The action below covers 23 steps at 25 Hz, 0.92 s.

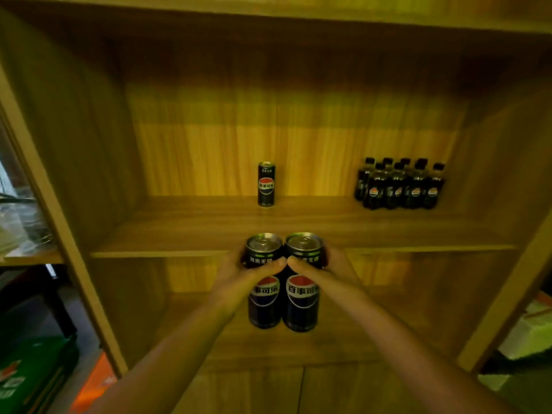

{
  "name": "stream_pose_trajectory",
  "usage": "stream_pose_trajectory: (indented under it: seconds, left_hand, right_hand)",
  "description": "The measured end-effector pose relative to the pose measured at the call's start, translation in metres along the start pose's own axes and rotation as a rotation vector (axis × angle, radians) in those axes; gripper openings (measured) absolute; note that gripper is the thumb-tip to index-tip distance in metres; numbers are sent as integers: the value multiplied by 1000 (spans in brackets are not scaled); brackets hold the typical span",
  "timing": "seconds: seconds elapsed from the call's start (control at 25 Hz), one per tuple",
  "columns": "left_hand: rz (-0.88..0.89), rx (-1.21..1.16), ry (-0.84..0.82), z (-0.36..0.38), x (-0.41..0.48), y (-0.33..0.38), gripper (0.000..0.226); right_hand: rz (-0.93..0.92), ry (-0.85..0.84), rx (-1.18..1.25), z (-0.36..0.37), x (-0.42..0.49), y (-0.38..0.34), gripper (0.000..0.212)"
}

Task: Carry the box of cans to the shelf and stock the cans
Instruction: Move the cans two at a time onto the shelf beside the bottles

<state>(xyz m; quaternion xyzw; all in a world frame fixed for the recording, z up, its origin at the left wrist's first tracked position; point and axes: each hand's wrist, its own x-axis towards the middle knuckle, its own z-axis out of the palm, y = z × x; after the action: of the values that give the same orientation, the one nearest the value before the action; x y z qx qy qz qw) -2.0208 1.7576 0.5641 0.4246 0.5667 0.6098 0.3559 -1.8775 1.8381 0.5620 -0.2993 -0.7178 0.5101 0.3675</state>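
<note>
I hold two tall black cola cans side by side in front of a wooden shelf unit. My left hand (pixel 239 271) grips the left can (pixel 264 306) around its upper part. My right hand (pixel 325 270) grips the right can (pixel 301 306) the same way. Both cans are upright, touching each other, and hover just in front of the edge of the shelf board (pixel 179 231). A third, identical can (pixel 266 184) stands alone at the back of that board, near the middle. The box is not recognisable in view.
A cluster of several small dark cola bottles (pixel 400 185) stands at the back right of the same board. A lower compartment lies behind the held cans. Green crates (pixel 33 375) sit on the floor at lower left, and other goods lie at right (pixel 528 333).
</note>
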Motion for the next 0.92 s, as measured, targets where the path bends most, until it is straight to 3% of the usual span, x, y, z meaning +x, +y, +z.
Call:
stream_pose_trajectory:
  seconds: [0.24, 0.48, 0.92]
  left_hand:
    - [-2, 10, 70, 24, 95, 31, 34]
    - [-10, 44, 127, 32, 174, 16, 55]
    - [-52, 25, 148, 27, 244, -23, 58]
  right_hand:
    - [-21, 36, -21, -35, 100, -12, 42]
    - [-8, 19, -50, -45, 189, 26, 60]
    - [21, -27, -118, -46, 250, 66, 58]
